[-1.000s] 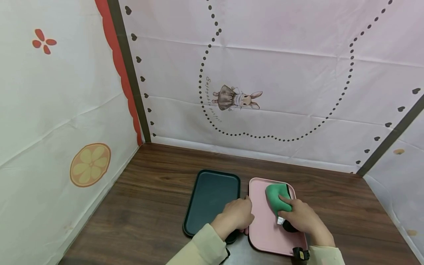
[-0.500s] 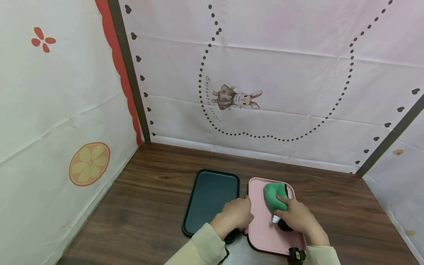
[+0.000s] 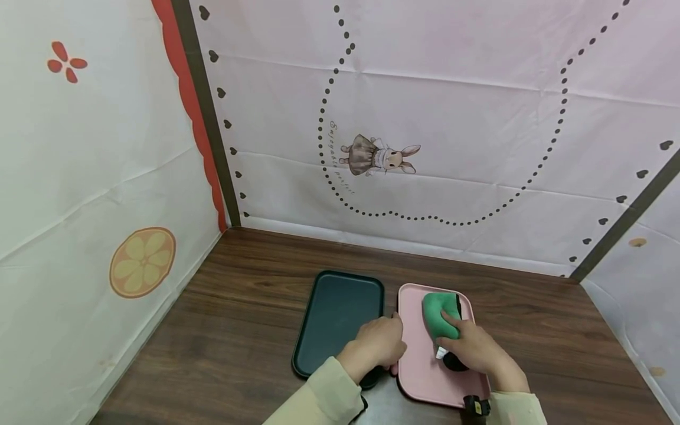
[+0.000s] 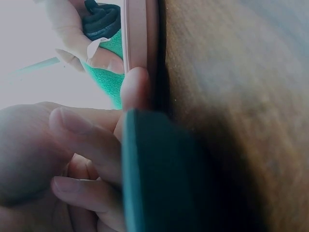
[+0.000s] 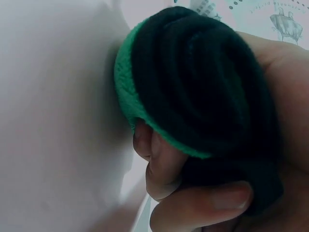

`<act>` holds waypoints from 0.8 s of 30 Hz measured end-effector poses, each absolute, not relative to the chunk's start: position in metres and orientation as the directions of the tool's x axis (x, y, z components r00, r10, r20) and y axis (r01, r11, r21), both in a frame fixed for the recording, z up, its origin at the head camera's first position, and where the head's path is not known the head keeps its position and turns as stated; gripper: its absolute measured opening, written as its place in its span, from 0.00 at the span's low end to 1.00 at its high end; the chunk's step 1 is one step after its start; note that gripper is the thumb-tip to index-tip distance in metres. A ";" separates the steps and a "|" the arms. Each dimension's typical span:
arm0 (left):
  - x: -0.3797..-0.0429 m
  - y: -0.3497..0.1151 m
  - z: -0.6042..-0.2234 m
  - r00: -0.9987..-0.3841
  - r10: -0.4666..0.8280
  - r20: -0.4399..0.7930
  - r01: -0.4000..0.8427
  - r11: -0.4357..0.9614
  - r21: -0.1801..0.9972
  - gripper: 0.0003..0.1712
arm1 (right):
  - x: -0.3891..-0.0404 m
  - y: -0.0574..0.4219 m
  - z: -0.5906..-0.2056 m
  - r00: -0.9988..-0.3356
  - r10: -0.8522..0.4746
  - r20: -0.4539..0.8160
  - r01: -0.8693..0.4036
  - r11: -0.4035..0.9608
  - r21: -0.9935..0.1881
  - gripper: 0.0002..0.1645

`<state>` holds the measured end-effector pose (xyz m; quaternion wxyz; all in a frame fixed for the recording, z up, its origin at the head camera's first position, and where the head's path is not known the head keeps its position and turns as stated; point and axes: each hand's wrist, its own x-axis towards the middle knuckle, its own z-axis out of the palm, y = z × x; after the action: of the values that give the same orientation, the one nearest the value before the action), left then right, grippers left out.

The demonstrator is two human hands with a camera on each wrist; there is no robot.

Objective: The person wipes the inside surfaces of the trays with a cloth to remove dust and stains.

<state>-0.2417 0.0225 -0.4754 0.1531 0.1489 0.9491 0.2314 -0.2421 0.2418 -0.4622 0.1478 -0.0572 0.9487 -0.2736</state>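
Observation:
A pink tray (image 3: pixel 419 372) lies on the wooden table, just right of a dark green tray (image 3: pixel 340 313). My left hand (image 3: pixel 378 345) grips the pink tray's left rim from the gap between the trays; in the left wrist view a fingertip (image 4: pixel 136 89) touches that rim while the other fingers curl. Over the pink tray, my right hand (image 3: pixel 480 351) holds a soft green fleecy item (image 3: pixel 440 313) with a black side and a white tag. Seen from the right wrist, its black part (image 5: pixel 193 92) is rolled in layers, with fingers curled round it.
Dark wooden tabletop (image 3: pixel 239 330) surrounds both trays. Patterned white cloth hangings (image 3: pixel 451 136) stand at the back, left and right of the table. A greyish patch (image 3: pixel 385 404) shows at the near edge, between the forearms.
My right hand has shifted slightly left over the pink tray with the green fleecy item. My left hand has kept its place at the tray's rim.

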 end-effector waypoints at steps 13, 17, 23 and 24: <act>-0.242 0.023 -0.475 -0.907 0.358 -0.223 0.221 0.853 0.472 0.39 | -0.242 0.236 -0.460 -0.945 -0.205 -0.254 -0.036 0.838 -0.545 0.44; -0.241 0.023 -0.475 -0.908 0.359 -0.219 0.225 0.855 0.468 0.40 | -0.244 0.234 -0.459 -0.944 -0.209 -0.256 -0.037 0.838 -0.545 0.45; -0.241 0.023 -0.474 -0.907 0.360 -0.218 0.228 0.855 0.466 0.39 | -0.245 0.232 -0.460 -0.944 -0.210 -0.256 -0.042 0.843 -0.537 0.44; -0.241 0.023 -0.474 -0.907 0.359 -0.219 0.226 0.855 0.467 0.39 | -0.245 0.231 -0.460 -0.944 -0.212 -0.255 -0.044 0.843 -0.536 0.44</act>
<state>-0.2412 0.0225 -0.4744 0.1509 0.1539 0.9511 0.2213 -0.2454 0.2313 -0.4600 0.1538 -0.0675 0.9476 -0.2719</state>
